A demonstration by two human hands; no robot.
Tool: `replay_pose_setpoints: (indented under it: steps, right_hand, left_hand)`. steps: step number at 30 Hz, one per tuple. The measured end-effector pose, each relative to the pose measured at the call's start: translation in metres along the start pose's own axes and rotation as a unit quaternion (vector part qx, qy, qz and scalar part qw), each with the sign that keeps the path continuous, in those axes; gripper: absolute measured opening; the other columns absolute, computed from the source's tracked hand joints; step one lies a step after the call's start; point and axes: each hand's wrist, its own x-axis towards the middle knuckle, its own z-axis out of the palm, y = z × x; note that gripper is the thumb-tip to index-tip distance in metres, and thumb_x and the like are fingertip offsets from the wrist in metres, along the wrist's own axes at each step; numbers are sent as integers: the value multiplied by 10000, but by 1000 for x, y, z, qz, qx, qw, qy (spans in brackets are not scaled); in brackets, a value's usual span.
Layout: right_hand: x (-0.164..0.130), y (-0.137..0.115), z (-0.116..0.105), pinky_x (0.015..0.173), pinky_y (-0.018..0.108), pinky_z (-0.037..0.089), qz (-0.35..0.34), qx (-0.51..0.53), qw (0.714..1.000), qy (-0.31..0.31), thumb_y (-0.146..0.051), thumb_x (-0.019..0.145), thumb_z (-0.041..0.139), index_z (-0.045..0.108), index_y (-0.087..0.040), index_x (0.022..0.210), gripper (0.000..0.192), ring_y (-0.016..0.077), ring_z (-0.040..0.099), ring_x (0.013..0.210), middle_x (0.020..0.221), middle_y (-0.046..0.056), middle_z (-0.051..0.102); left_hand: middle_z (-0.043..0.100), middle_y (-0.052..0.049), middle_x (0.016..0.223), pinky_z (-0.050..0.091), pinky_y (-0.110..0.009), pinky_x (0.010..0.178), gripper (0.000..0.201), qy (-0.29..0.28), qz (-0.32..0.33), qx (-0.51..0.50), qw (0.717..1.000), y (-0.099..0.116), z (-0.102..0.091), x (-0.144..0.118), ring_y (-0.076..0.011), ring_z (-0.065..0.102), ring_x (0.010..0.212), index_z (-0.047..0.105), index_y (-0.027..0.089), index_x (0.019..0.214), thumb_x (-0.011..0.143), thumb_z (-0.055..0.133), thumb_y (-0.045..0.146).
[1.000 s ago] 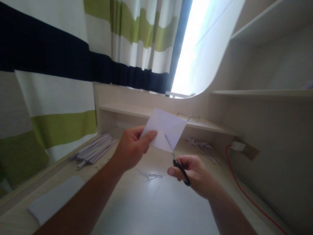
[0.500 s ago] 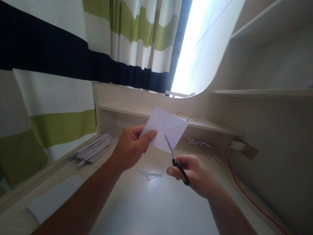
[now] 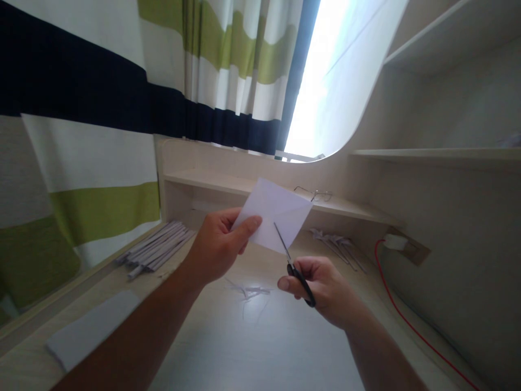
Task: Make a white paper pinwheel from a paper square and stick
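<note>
Overhead, the striped curtain hangs beside the pale tabletop, where a bundle of paper strips and a few thin trimmings lie. Above it, the folded white paper is pinched at its left corner by the left hand. The right hand is clenched around the black-handled scissors, blades biting the lower edge. For a clean cut, I judge the sheet should be held taut and fed steadily toward the blades.

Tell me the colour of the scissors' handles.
Black; the scissors sit in the right hand, clearest in the head view.
</note>
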Motion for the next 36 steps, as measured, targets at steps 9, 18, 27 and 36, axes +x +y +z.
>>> replay_pose_setpoints:
  steps: [9,18,27,36]
  right_hand:
    - [1,2,-2,481,250,230,9,-12,1000,-25,-535,787,794,549,-170,667,456,85,338,537,586,-58,442]
    - [-1,0,-39,523,242,328,1,-54,998,12,-489,777,813,669,-157,735,365,106,452,565,614,-24,559]
    - [5,-2,-22,582,249,450,-62,79,987,129,-402,700,884,749,-150,840,318,141,588,647,746,25,692]
    - [13,9,-9,595,273,505,-99,225,945,215,-354,686,894,797,-172,864,272,158,622,616,772,38,751]
  left_hand:
    - [495,54,493,328,-226,480,414,14,4,7,1000,-2,-2,2,-90,440,476,553,177,597,928,646,408]
    - [499,51,504,311,-225,477,372,36,-3,92,995,-3,-21,11,-97,431,480,586,177,601,901,650,388]
    - [705,-10,753,405,-246,550,247,-303,-61,160,938,0,0,1,-158,614,640,756,176,871,893,639,393]
    - [770,-72,947,536,-298,753,318,-189,-91,-70,975,-19,16,7,-203,705,853,759,160,987,850,731,446]
